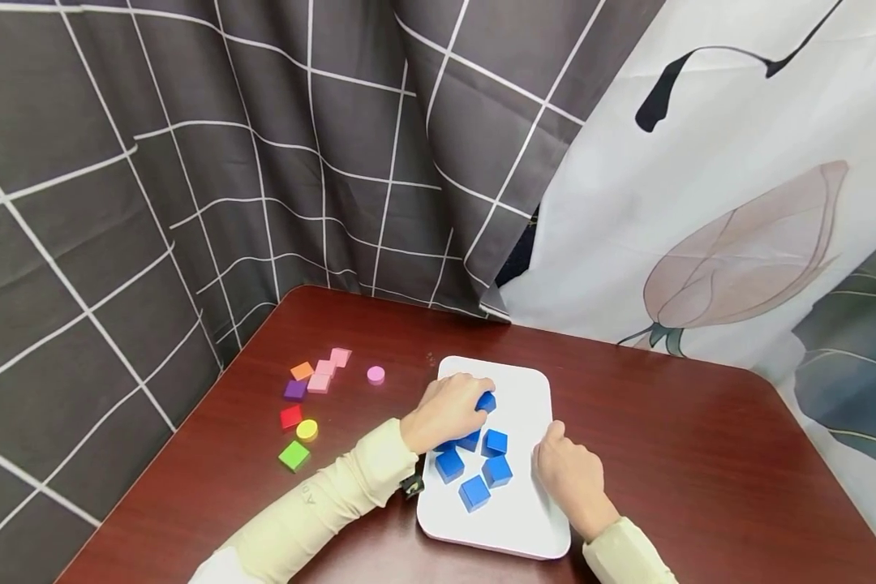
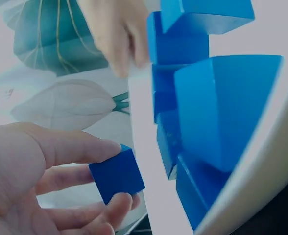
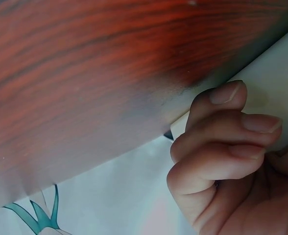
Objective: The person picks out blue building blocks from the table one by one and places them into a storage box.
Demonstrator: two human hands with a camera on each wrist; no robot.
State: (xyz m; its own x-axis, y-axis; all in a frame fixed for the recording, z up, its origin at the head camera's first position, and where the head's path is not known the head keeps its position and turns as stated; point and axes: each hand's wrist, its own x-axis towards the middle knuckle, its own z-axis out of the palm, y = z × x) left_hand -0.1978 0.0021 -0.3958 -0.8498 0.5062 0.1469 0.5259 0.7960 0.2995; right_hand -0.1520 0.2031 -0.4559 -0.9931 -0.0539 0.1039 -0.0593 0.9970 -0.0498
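Note:
My left hand reaches over the left side of a white tray, pinching a blue cube between thumb and fingers. In the left wrist view this cube is tilted and apart from the other blue cubes. Several blue cubes lie in the tray, some partly hidden by the left hand. At the tray's right rim my right hand grips the edge. Its fingers are curled in the right wrist view, beside the tray's pale wall.
Left of the tray on the reddish-brown table lie pink squares, a pink disc, an orange piece, a purple piece, a red piece, a yellow disc and a green piece. Curtains hang behind.

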